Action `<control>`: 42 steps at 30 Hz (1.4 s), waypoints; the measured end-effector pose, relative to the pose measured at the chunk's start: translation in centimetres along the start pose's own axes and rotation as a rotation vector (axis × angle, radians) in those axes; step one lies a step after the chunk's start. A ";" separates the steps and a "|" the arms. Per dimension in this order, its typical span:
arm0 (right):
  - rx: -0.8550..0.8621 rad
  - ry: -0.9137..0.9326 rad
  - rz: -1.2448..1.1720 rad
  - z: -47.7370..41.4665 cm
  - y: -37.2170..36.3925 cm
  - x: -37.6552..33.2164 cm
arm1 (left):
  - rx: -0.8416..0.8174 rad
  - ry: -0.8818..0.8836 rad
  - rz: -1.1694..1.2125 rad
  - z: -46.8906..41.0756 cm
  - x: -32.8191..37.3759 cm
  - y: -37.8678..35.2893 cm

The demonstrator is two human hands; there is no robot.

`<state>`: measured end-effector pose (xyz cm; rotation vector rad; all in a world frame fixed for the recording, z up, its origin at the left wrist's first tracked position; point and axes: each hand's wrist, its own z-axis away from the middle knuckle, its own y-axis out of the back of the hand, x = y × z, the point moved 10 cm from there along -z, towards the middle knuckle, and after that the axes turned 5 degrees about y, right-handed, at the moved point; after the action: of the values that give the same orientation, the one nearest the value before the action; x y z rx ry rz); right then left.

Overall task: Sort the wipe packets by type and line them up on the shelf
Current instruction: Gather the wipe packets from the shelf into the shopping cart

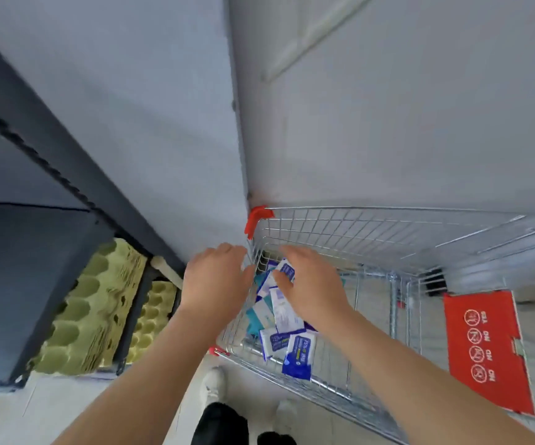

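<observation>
Wipe packets [298, 354] lie piled in the wire cart [356, 208] below me | my left hand [218, 277] relaxed at the cart's corner, holding nothing | my right hand [311, 284] pinches one packet [287, 269] above the pile | dark shelf [18, 268] at left, egg trays [92, 303] beneath.

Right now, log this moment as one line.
stage: picking from cart | left hand: open, at cart corner | right hand: pinches blue-white packet | other packets: mixed pile on cart floor
</observation>
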<state>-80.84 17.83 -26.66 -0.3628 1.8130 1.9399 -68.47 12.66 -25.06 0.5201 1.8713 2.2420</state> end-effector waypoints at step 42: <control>-0.165 0.431 -0.244 -14.7 -9.5 -71.4 | 0.223 0.833 0.103 18.0 -69.8 31.7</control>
<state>-16.34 -7.07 -1.53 -1.0762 1.7526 1.9453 5.52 -1.59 -2.10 -0.3867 2.5135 2.5579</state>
